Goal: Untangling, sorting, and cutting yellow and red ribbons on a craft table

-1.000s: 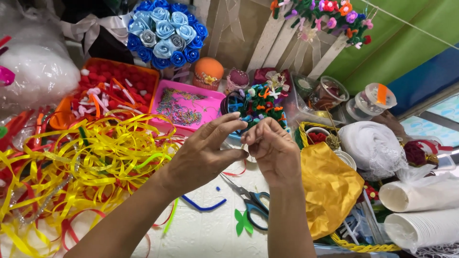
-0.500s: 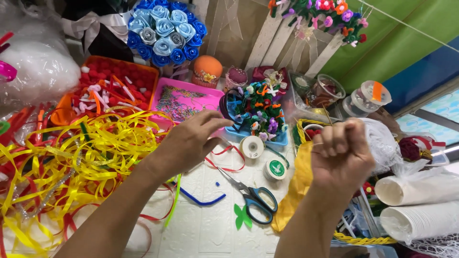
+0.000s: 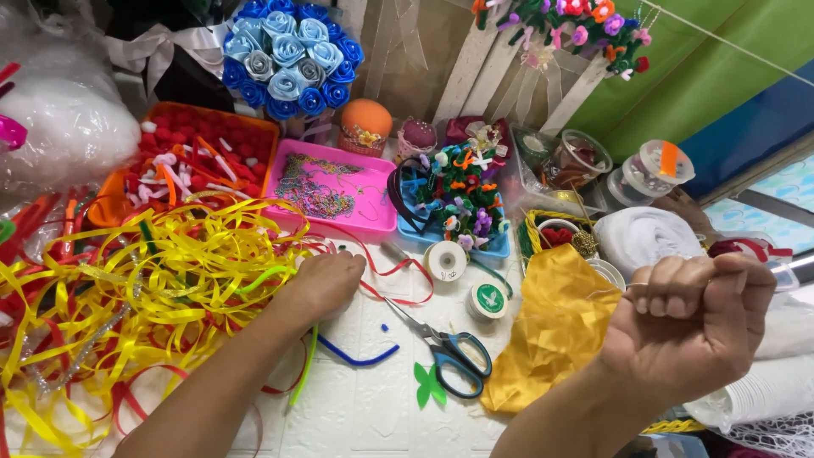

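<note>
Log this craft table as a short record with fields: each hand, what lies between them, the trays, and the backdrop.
left hand: closed, resting on the white table at the edge of the yellow ribbon pile
right hand: raised fist, apparently pinching a thin thread, hard to see
between hands: scissors, two thread spools, yellow cloth
trays: orange tray, pink tray
backdrop: blue rose bouquet
</note>
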